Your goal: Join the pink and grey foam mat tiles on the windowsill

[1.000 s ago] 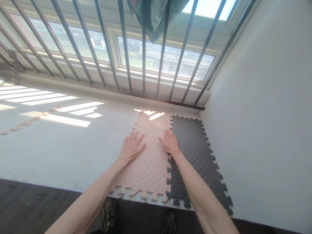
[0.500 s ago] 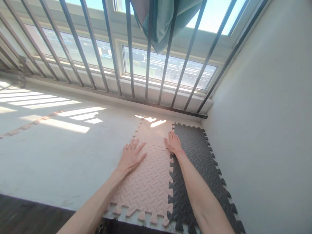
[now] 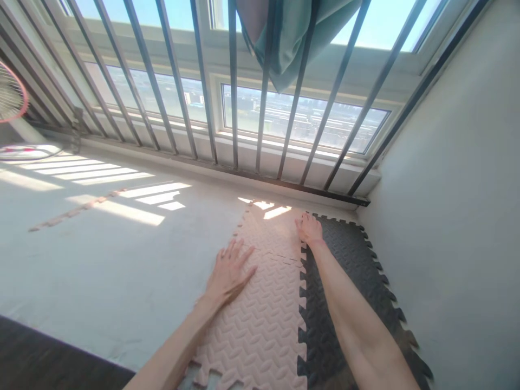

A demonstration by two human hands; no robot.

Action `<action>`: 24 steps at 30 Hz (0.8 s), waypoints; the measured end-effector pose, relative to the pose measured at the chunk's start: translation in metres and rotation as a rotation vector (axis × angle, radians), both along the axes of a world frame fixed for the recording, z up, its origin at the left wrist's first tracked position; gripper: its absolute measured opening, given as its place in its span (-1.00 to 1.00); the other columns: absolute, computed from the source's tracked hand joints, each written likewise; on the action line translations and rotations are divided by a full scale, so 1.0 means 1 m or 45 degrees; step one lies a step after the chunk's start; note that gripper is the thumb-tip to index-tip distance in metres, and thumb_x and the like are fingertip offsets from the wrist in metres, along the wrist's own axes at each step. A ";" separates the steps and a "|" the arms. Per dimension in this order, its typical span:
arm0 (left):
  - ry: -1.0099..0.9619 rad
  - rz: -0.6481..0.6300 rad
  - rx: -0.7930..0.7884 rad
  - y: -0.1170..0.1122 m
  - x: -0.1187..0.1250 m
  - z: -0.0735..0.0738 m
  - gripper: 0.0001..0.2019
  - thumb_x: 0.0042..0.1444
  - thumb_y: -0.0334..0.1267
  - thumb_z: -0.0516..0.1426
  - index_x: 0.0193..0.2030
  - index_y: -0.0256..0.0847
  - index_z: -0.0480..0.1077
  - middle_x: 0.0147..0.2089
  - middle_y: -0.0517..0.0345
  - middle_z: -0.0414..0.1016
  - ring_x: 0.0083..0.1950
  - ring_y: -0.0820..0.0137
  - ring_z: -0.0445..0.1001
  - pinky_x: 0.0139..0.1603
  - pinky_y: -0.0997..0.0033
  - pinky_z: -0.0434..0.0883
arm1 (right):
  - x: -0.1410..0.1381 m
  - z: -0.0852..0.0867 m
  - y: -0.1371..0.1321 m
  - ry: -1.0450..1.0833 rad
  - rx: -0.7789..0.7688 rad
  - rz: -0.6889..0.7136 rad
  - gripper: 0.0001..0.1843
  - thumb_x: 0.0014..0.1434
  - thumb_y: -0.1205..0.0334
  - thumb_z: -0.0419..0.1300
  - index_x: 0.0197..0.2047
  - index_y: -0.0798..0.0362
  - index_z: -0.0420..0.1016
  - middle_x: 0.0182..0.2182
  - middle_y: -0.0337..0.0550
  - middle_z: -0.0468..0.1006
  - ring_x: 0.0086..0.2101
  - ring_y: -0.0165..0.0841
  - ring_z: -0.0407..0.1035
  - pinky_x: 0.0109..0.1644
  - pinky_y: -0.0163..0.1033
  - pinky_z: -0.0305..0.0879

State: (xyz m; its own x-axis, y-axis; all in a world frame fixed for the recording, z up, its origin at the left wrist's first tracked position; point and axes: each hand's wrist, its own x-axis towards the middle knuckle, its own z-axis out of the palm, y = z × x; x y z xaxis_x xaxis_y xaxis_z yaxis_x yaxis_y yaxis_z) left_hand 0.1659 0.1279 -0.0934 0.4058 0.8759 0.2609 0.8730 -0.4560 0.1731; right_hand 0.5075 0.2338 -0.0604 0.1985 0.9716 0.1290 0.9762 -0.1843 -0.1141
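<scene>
Foam: pink mats [image 3: 260,319] and dark grey mats [image 3: 349,281] with toothed edges lie flat on a pale ledge [image 3: 101,260], in the ledge's far right corner where the wall and the window bars meet.
Pink mats: two pieces set end to end; a toothed seam [image 3: 276,254] crosses between them. The farther piece reaches toward the bars, and the nearer one runs to the ledge's front edge.
Grey mats: these fill the strip between the pink mats and the right wall [image 3: 459,216], meshed with the pink along a long toothed joint.
Left hand: the left hand [image 3: 229,273] lies palm down with fingers spread on the nearer pink piece, by its left edge just short of the seam. It clamps nothing.
Right hand: the right hand [image 3: 311,230] is stretched out flat and open, pressing on the long joint where the far pink piece meets the grey. It holds nothing either.
Step in hand: judging by both palms, the person is pressing the teeth home so the joints sit flush.
Next move calls for: probably firm downward pressure along whichever teeth still stand proud, working up the joint toward the bars, with the other palm keeping the mats from sliding.
Around: the window bars [image 3: 233,86], a teal cloth [image 3: 292,38] hanging over them, and a fan [image 3: 12,97] at the ledge's far left.
</scene>
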 end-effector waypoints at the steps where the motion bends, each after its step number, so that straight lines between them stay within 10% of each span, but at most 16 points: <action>1: -0.002 -0.002 0.001 0.000 0.000 -0.001 -0.39 0.46 0.17 0.02 0.58 0.19 0.27 0.68 0.06 0.08 0.70 -0.01 -0.04 0.58 -0.25 0.11 | 0.000 -0.001 0.005 -0.005 0.015 -0.009 -0.21 0.54 -0.08 -0.23 0.61 0.26 0.06 0.60 0.23 0.04 0.56 -0.08 -0.08 0.58 0.06 -0.12; 4: -0.017 -0.007 0.016 0.000 -0.002 -0.003 -0.39 0.45 0.18 0.03 0.59 0.24 0.24 0.69 0.11 0.07 0.71 0.01 -0.06 0.58 -0.24 0.11 | -0.001 -0.010 0.016 0.011 -0.017 -0.045 -0.11 0.52 -0.17 -0.24 0.66 0.29 -0.15 0.64 0.16 -0.13 0.60 -0.14 -0.26 0.63 0.02 -0.31; 10: -0.041 -0.004 0.013 0.000 -0.003 -0.002 -0.38 0.44 0.17 0.04 0.59 0.26 0.23 0.68 0.12 0.07 0.70 0.01 -0.05 0.58 -0.25 0.13 | -0.001 -0.022 0.029 0.047 -0.056 -0.070 -0.13 0.52 -0.23 -0.21 0.54 0.28 0.23 0.56 0.31 0.14 0.53 -0.01 0.02 0.57 0.07 -0.07; 14: -0.035 0.000 0.006 0.002 -0.003 -0.003 -0.40 0.45 0.18 0.03 0.58 0.26 0.25 0.69 0.11 0.07 0.70 0.01 -0.03 0.58 -0.25 0.13 | -0.007 -0.028 0.021 0.035 -0.064 -0.093 -0.11 0.53 -0.18 -0.22 0.64 0.32 -0.08 0.64 0.20 -0.13 0.60 -0.08 -0.26 0.64 0.07 -0.29; 24: -0.018 0.019 0.007 0.001 0.004 -0.001 -0.42 0.48 0.10 0.01 0.57 0.16 0.29 0.69 0.00 0.06 0.69 -0.02 -0.01 0.59 -0.25 0.07 | -0.058 -0.036 -0.105 0.002 0.076 0.164 -0.24 0.54 -0.02 -0.11 0.63 0.24 0.05 0.62 0.16 -0.04 0.59 -0.11 -0.16 0.64 0.05 -0.21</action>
State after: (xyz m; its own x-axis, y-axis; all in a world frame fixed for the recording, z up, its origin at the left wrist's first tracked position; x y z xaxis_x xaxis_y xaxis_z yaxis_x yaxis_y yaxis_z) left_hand 0.1698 0.1291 -0.0942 0.3892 0.8803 0.2713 0.8771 -0.4441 0.1830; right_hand 0.4491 0.1285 -0.0960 0.0732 0.9796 0.1874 0.9911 -0.0506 -0.1230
